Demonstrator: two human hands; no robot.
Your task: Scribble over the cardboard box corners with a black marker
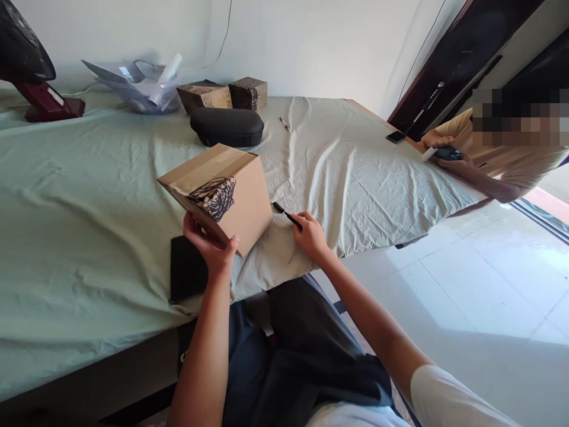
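Observation:
A brown cardboard box [249,204] is tilted on one edge over the cloth, with looping black scribbles across one corner. My left hand [211,243] grips its lower near side, thumb on the front face and fingers underneath. To the right of the box, my right hand [311,237] is closed around a black marker pen [288,216]. The pen points toward the box, with a small gap between them. Whether it is capped is too small to tell. A flat black object [186,270] lies under my left hand, partly hidden by it.
Behind the box are a black zip case [227,127], two scribbled boxes [204,96], a plastic basket [155,101] and a fan [48,104]. A small pen-like item [284,124] lies on the greenish tablecloth [111,178]. At right, another person's hands [444,154] hold a dark device near a phone [395,137].

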